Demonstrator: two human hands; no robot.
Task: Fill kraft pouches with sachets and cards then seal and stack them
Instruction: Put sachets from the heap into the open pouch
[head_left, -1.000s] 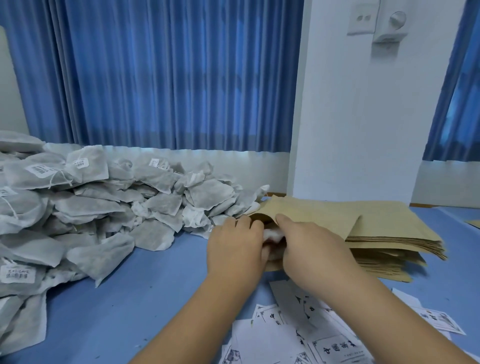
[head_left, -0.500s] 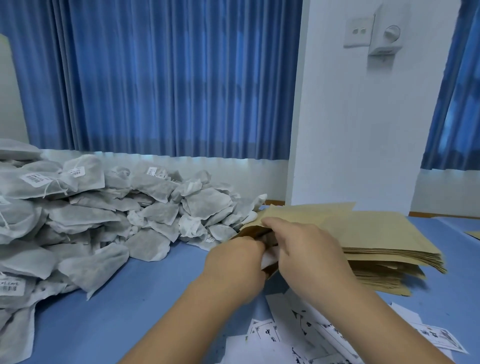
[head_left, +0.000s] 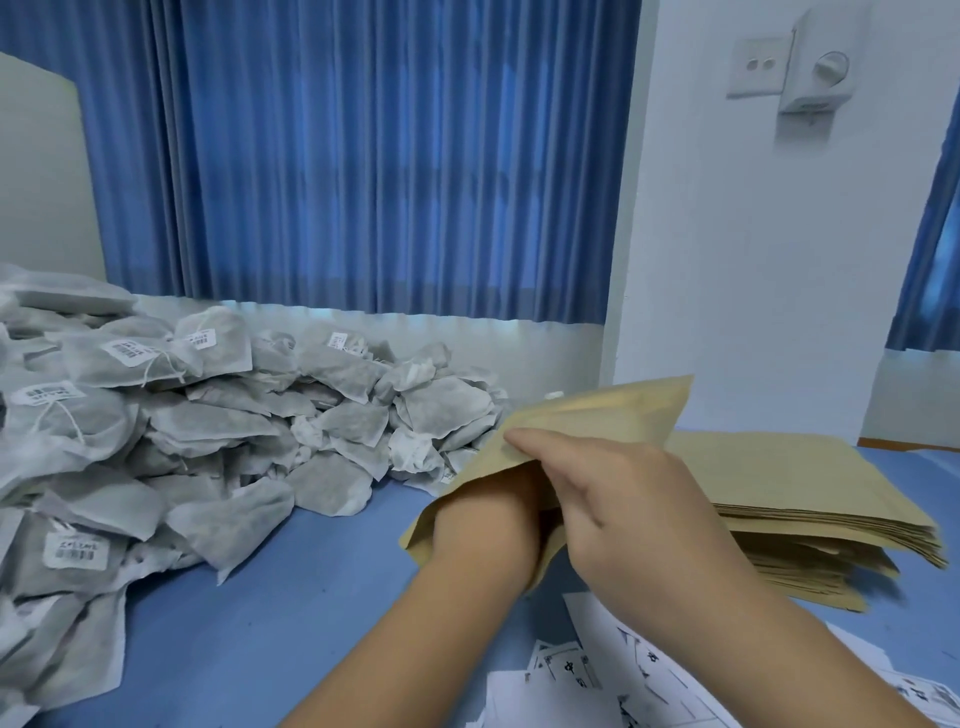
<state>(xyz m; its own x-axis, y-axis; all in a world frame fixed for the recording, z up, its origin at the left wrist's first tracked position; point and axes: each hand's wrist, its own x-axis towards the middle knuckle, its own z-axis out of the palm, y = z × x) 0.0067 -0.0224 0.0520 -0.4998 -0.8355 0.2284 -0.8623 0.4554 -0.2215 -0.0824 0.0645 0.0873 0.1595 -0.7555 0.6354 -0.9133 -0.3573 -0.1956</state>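
My right hand (head_left: 613, 493) pinches the upper edge of a kraft pouch (head_left: 597, 410) at its mouth and holds it up, open, above the blue table (head_left: 270, 623). My left forearm (head_left: 483, 525) goes into that mouth; the hand itself is hidden inside the pouch, and so is anything it holds. A stack of flat kraft pouches (head_left: 810, 499) lies just right of my hands. A big heap of grey-white sachets (head_left: 208, 426) with barcode labels fills the left side. Printed white cards (head_left: 597, 680) lie loose at the near edge under my right arm.
Blue curtains (head_left: 363, 182) hang behind the table above a low white wall strip. A white pillar (head_left: 753, 260) with a wall switch stands behind the pouch stack. Bare blue tabletop shows between the sachet heap and my arms.
My left hand, which held a white sachet at the pouch mouth, has slid fully inside the pouch. My right hand has lifted the pouch's top layer higher. The camera has moved closer.
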